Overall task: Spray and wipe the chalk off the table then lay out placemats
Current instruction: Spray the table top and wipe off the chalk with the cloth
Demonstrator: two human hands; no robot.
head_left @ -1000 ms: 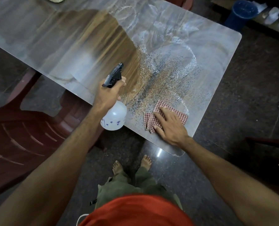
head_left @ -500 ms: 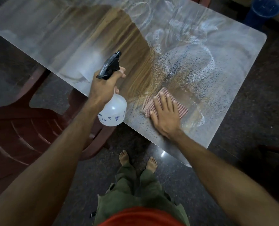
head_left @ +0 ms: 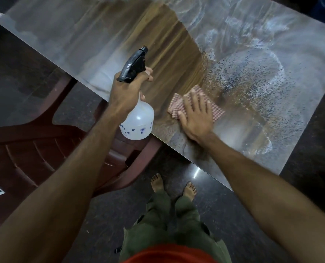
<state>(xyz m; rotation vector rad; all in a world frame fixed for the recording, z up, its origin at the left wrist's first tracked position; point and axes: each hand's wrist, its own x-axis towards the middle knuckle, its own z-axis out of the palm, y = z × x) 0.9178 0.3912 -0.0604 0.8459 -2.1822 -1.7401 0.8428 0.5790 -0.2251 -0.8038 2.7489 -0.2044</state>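
chalk (head_left: 252,59) wipe step underway: right hand (head_left: 196,118) spread flat pressing cloth (head_left: 178,105) on desk (head_left: 63,40); left hand (head_left: 126,92) grip clamps spray bottle (head_left: 137,118). next: wipe toward 2 o'clock.

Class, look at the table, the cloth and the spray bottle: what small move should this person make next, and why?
Probably slide the checked cloth rightward under the flat right hand into the speckled wet chalk. That patch of the table is sprayed but unwiped; the left hand just holds the spray bottle.
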